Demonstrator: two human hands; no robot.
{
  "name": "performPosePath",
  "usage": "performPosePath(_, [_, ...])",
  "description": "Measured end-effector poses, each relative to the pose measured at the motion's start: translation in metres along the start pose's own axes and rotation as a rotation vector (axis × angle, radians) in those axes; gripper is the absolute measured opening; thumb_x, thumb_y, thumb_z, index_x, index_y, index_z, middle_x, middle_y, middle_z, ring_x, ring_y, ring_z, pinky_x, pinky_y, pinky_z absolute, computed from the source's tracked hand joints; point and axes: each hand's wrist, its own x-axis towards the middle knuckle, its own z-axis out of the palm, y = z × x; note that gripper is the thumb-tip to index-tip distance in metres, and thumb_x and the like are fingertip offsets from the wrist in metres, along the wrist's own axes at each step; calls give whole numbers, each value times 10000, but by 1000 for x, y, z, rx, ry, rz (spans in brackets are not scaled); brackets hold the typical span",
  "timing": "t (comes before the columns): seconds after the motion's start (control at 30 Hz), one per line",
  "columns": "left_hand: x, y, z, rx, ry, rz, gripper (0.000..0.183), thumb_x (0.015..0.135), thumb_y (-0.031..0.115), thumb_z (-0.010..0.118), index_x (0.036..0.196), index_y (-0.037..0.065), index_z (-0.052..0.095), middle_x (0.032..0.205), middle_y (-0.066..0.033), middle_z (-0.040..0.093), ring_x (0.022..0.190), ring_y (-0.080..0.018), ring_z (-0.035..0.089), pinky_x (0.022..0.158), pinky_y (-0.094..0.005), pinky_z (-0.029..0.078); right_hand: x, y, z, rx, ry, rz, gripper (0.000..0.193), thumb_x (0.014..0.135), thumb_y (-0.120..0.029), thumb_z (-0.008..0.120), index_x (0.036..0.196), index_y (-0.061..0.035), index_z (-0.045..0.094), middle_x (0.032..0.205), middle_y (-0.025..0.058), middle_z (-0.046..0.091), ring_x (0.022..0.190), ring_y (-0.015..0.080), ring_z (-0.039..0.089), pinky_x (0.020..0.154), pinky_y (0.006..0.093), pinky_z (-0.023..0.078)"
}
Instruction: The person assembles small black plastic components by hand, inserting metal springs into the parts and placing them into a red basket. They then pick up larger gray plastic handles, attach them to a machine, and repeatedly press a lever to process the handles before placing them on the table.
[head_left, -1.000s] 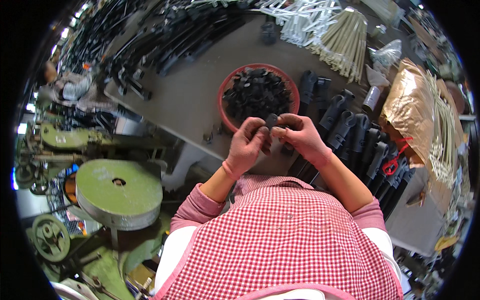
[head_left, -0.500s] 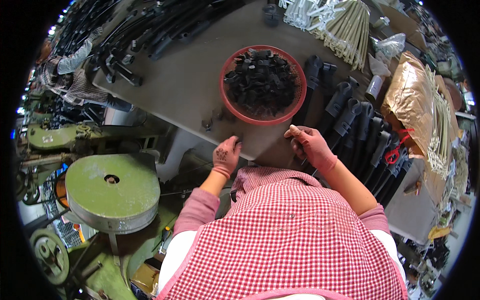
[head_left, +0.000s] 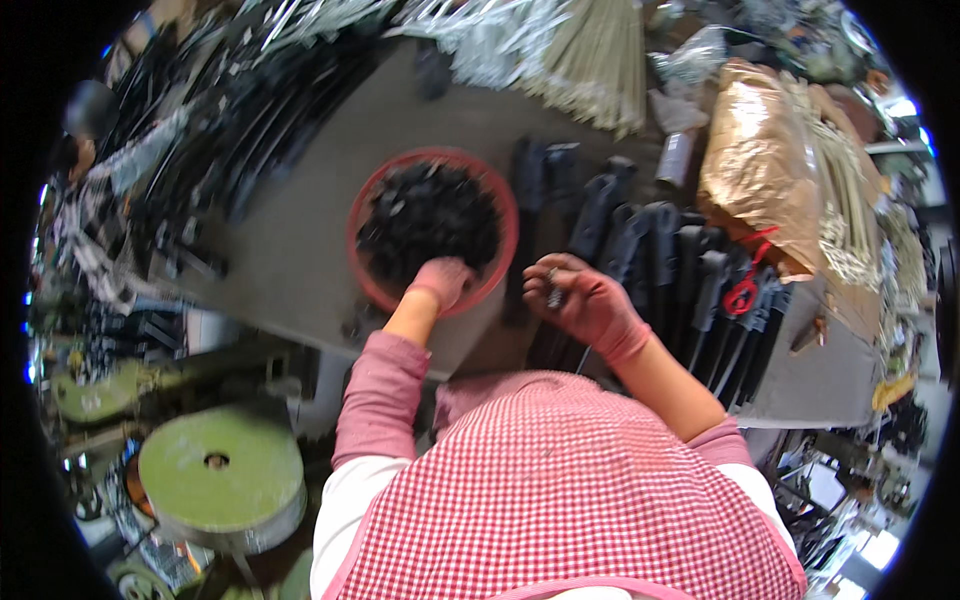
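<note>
My left hand point(head_left: 443, 282), in a pink glove, reaches over the near rim of a red plastic basket point(head_left: 512, 225). Its fingers are blurred against the small black clip-like parts point(head_left: 430, 215) heaped inside, so whether they hold one is not visible. To the right of the basket, my right hand point(head_left: 592, 308) is closed, with bare-looking fingertips curled round a small dark piece with a greyish shine point(head_left: 554, 290). The exact kind of that piece is too small to make out.
Long black tubes with hooked ends point(head_left: 655, 250) lie on the grey table point(head_left: 300, 210) to the right. Beyond them are a brown wrapped package point(head_left: 755, 165) and pale rods point(head_left: 595, 70). A green machine point(head_left: 220, 470) stands at the left; another person point(head_left: 100, 230) is farther off.
My left hand has gone from the table edge into the basket. My right hand stays closed and has turned, showing the small piece. The whole view has shifted and blurred.
</note>
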Motion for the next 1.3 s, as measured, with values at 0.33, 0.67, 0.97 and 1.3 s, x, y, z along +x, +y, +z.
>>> performPosePath(0.33, [-24, 49, -45, -1282, 500, -137, 133, 906, 63, 636, 1034, 76, 667, 937, -60, 655, 921, -209, 656, 782, -314, 538, -18, -33, 5, -122, 50, 3, 204, 1016, -69, 505, 1214, -28, 530, 1244, 180, 620, 1035, 245, 670, 910, 375, 576])
performPosePath(0.67, [-93, 121, -116, -1709, 514, 11, 296, 906, 27, 687, 1197, -12, 643, 1038, -39, 666, 866, -87, 610, 744, -233, 508, -18, 1, 79, -665, -35, 112, 292, 967, -292, 651, 1106, -40, 694, 795, -73, 554, 684, 25, 472, 584, 198, 383])
performPosePath(0.97, [-123, 126, -120, -1473, 716, 67, 186, 892, -46, 655, 1072, -18, 689, 1177, -46, 595, 878, -99, 609, 730, -223, 519, -27, 12, 108, -866, 6, 171, 328, 907, -375, 717, 919, -49, 754, 730, -39, 576, 639, 49, 503, 550, 214, 376])
performPosePath(1.3, [-125, 133, -126, -1523, 726, 58, 142, 954, -16, 589, 1093, -30, 612, 868, -76, 681, 706, -127, 653, 640, -251, 547, -20, 20, 98, -869, -104, 22, 296, 947, -295, 679, 870, -16, 742, 711, 21, 683, 549, 71, 550, 482, 223, 411])
